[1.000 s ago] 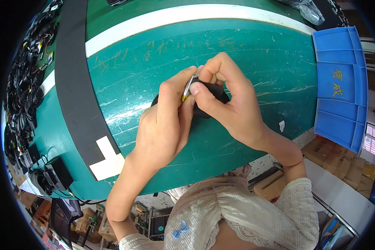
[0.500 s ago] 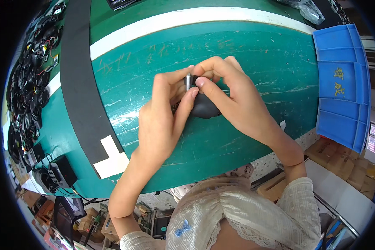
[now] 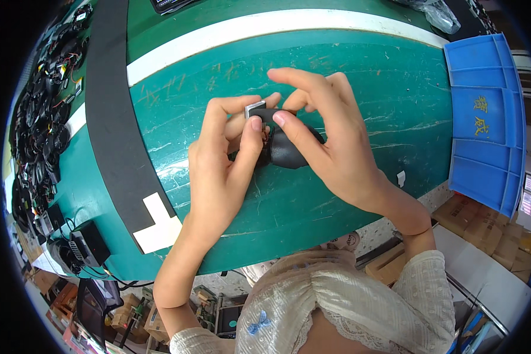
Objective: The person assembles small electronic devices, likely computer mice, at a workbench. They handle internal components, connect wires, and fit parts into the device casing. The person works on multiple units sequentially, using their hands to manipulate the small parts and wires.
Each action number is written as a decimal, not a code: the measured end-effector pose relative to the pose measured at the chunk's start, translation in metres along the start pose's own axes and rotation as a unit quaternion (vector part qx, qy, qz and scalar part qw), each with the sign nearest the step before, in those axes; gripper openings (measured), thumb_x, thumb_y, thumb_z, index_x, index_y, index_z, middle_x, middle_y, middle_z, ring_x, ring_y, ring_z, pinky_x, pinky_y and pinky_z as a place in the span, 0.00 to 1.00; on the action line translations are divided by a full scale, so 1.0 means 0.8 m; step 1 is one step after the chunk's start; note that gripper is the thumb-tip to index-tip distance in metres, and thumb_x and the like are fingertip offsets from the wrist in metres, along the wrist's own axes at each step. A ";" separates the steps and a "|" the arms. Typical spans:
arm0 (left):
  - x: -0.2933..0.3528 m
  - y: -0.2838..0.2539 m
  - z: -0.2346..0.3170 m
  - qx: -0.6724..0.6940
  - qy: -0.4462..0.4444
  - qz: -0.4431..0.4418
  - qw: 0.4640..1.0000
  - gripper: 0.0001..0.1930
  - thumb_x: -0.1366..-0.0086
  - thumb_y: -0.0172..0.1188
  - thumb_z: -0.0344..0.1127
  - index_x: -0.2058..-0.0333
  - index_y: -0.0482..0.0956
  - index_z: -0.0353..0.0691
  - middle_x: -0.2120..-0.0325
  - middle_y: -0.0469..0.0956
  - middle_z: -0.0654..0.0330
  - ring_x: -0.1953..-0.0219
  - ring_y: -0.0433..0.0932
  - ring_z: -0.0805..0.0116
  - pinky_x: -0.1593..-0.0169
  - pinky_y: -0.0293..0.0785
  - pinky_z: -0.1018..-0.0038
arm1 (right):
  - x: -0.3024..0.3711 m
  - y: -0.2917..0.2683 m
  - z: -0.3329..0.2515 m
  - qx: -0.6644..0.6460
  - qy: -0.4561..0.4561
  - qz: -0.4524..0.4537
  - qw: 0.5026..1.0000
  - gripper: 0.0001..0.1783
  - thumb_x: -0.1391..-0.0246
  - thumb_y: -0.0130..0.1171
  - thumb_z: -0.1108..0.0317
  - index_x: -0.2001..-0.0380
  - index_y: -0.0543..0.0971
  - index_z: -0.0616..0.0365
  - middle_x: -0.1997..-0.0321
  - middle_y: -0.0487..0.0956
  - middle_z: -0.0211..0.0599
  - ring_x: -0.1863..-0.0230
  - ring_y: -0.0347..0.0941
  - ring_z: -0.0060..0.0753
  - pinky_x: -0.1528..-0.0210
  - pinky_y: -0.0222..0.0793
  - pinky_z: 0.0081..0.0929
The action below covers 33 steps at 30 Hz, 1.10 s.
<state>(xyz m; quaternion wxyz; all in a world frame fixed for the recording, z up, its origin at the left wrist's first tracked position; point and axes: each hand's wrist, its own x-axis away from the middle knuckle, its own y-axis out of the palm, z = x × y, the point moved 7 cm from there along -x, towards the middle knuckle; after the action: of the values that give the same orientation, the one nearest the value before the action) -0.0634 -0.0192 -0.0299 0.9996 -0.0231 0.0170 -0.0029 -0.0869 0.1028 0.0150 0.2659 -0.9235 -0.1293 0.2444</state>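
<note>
my left fingers [image 3: 251,141]: gripping a small silver block [image 3: 253,108]; from it a black strip [image 3: 268,114] runs left to right, its right end pinched in my right fingers [image 3: 301,137]; a rounded black shell [image 3: 290,148] sits to its near side.

Near the centre of the frame, the left hand [image 3: 215,156] pinches a small silver-coloured piece [image 3: 254,108] joined to a black strip [image 3: 266,115], whose right end sits under the thumb of the right hand [image 3: 343,147], index finger raised. A rounded black object [image 3: 292,148] lies just below them on the green bench [image 3: 312,206]. A blue crate [image 3: 481,159] stands at the right, and jumbled dark parts [image 3: 41,138] fill the upper left.
</note>
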 end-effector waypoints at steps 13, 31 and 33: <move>-0.004 -0.006 0.007 0.089 -0.053 -0.007 0.995 0.08 0.37 0.49 0.26 0.58 0.70 0.35 0.65 0.73 0.63 0.63 0.70 0.80 0.57 0.65 0.83 | -0.002 -0.005 0.007 -0.020 0.006 -0.012 1.000 0.07 0.54 0.59 0.71 0.69 0.74 0.55 0.73 0.75 0.27 0.66 0.62 0.31 0.65 0.60 0.25; -0.004 -0.007 0.004 0.131 -0.054 -0.024 0.990 0.07 0.36 0.48 0.29 0.61 0.71 0.37 0.67 0.73 0.64 0.63 0.69 0.81 0.57 0.64 0.83 | -0.007 -0.009 0.011 -0.069 0.044 -0.067 0.994 0.03 0.52 0.59 0.71 0.71 0.78 0.57 0.71 0.76 0.23 0.67 0.62 0.22 0.63 0.59 0.19; -0.004 -0.007 0.004 0.153 -0.058 -0.023 0.986 0.07 0.37 0.47 0.29 0.62 0.71 0.37 0.67 0.73 0.64 0.64 0.69 0.81 0.58 0.64 0.83 | -0.008 -0.009 0.012 -0.074 0.035 -0.072 0.994 0.04 0.52 0.59 0.71 0.71 0.78 0.57 0.71 0.76 0.23 0.67 0.62 0.22 0.63 0.59 0.19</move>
<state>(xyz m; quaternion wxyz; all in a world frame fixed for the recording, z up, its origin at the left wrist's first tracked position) -0.0663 -0.0242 -0.0266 0.9904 0.1292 -0.0419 -0.0267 -0.0981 0.1102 0.0146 0.2186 -0.9367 -0.2042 0.1821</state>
